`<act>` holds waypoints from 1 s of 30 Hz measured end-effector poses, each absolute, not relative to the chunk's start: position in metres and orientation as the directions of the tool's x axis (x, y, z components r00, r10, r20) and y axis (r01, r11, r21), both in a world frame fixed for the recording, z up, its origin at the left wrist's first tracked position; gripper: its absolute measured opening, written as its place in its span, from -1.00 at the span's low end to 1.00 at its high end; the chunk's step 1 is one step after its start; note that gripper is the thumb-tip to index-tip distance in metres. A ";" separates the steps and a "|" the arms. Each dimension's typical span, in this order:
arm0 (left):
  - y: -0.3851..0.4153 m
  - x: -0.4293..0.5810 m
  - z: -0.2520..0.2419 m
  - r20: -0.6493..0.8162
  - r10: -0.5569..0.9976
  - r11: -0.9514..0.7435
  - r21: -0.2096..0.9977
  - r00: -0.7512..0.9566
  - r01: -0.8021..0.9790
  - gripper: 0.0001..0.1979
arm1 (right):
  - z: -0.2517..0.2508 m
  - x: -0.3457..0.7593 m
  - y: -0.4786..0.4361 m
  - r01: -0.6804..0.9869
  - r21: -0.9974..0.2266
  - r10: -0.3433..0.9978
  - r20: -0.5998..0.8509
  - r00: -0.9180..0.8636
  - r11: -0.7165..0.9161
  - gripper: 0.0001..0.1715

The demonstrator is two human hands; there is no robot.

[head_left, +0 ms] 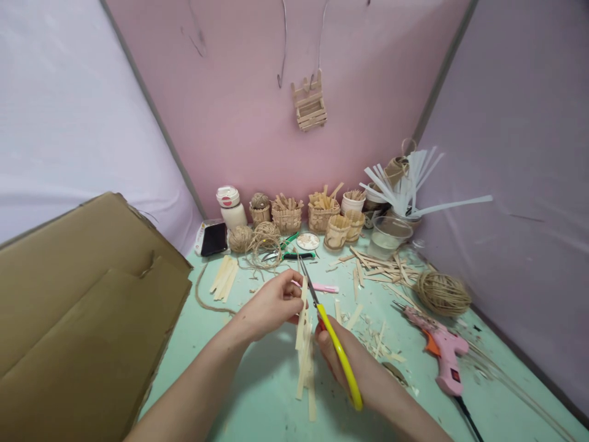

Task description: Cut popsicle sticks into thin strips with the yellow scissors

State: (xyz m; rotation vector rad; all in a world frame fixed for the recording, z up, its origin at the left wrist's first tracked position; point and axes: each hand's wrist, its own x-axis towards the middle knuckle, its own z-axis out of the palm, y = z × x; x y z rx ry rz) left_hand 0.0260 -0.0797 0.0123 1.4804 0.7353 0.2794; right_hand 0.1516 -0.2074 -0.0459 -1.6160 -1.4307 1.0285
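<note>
Between the thumb and fingers of my left hand (278,301) is a pale thin wooden strip (301,334), held nearly upright. My right hand (345,353) grips yellow-handled scissors (338,350), whose blades point up and away, just right of the strip's upper end. The blades look slightly apart; whether they touch the strip I cannot tell. Below my hands lie more pale strips (311,393), partly overlapped by the held one. A pink pen-like tool (327,288) rests on the table behind the scissors. Short strips and shavings (368,337) are scattered beside my right hand.
A pink glue gun (442,350) and a twine ball (442,293) sit at right. A big cardboard sheet (87,307) covers the left. Along the back stand a white bottle (232,209), stick-filled baskets (324,215), and a clear tub (389,236). Green-handled pliers (298,255) lie before them.
</note>
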 end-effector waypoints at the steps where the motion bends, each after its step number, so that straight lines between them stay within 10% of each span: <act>1: -0.080 0.026 0.012 -0.275 0.591 0.117 0.959 0.758 0.256 -0.71 | -0.046 0.152 -0.207 0.400 -0.910 0.994 -0.097 0.060 -0.113 -0.48; 30: -0.071 0.017 0.020 -0.325 0.517 0.101 0.942 0.792 0.321 -0.69 | -0.044 0.152 -0.209 0.441 -0.892 0.995 -0.086 0.057 -0.102 -0.49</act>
